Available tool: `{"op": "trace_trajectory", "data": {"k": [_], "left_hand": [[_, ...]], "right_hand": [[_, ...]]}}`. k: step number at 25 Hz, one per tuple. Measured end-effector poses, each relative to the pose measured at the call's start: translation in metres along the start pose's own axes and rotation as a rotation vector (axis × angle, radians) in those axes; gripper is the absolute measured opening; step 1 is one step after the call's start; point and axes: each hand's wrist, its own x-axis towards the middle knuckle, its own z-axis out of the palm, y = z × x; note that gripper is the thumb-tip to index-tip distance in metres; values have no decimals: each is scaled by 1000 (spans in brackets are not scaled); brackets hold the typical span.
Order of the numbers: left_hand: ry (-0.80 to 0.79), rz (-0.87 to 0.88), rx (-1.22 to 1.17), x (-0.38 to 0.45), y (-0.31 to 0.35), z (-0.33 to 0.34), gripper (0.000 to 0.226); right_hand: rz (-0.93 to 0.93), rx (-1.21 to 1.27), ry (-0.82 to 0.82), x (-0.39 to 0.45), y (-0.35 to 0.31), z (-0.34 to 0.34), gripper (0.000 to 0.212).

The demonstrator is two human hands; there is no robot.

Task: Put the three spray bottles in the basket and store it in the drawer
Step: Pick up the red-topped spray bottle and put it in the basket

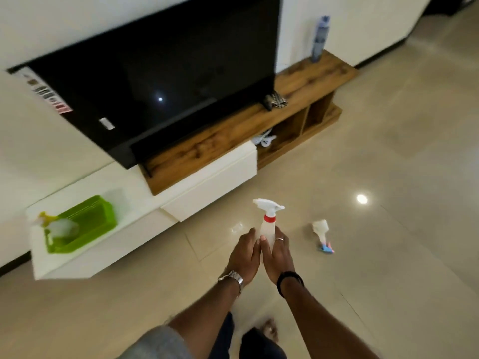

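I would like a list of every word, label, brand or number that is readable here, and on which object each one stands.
No text can be read in this view.
Stickers on the television's left edge: printed, but too blurred to read.
Small white label on its lower frame: too blurred to read.
Blue bottle on the wooden stand: no legible label.
Spray bottle with the red collar, held in both hands: no print visible.
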Motion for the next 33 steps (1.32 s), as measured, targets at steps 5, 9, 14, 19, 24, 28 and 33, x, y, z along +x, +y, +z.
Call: {"op": "trace_trajectory", "data": {"k": [5,9,14,19,24,28,33], "left_hand": [[205,-141,-45,-25,-98,-87,49],[271,-264,-79,-59,-185,-153,47],[257,-463,-147,-96,-320,-237,56],[109,-633,-279,-105,-434,-308,43],[239,-574,-251,-52,-508,-400,56],[412,-448,-195,24,-550,-453,51],[457,-454,-271,88,-599,-431,54]], "right_hand": [[-92,-138,-194,6,-46,124,56],[-144,-276,-348,-5,-84,231,56],[-95,-425,-519,-26,-125,387,55],[-32,-659,-738,-26,-164,522,55],[-251,-706,-715,34,-228,626,56],[-407,-614,-549,102,-255,683,54],[-407,-532,-427,160,-217,742,51]]}}
